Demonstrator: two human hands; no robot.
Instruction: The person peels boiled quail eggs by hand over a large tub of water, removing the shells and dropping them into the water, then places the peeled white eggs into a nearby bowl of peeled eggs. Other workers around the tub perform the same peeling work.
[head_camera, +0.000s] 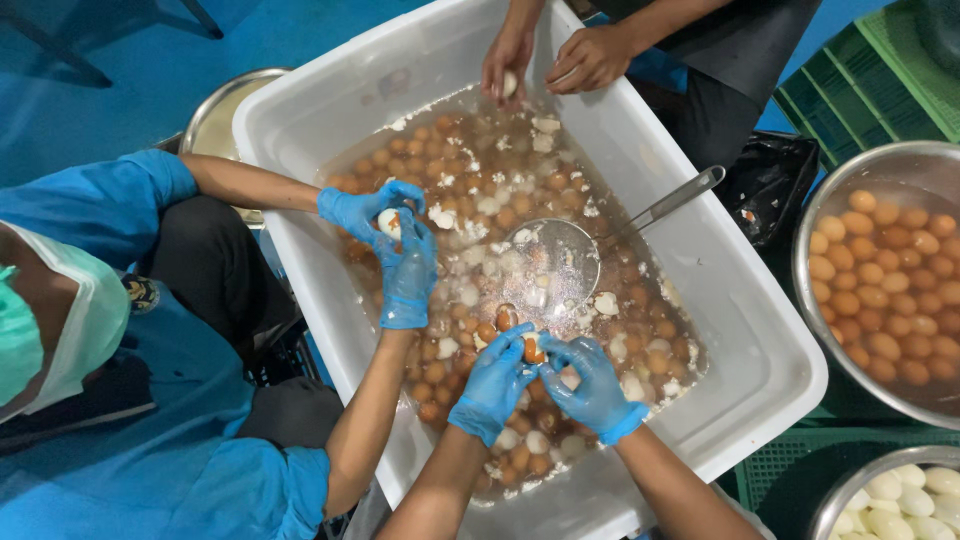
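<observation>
My left hand (495, 385) and my right hand (592, 388), both in blue gloves, meet over the near end of a big white tub (760, 330). Together they pinch one partly peeled brown egg (533, 350) just above the water. The tub holds murky water with many brown eggs (640, 330) and floating bits of shell. A round metal skimmer (552, 262) lies in the water just beyond my hands, its handle resting on the right rim.
On the left, a co-worker's blue-gloved hands (395, 250) hold a white egg. Bare hands (550, 60) of a third person work at the far end. Right: a metal bowl (815, 210) of brown eggs, a bowl (835, 500) of peeled white eggs, green crates (850, 80).
</observation>
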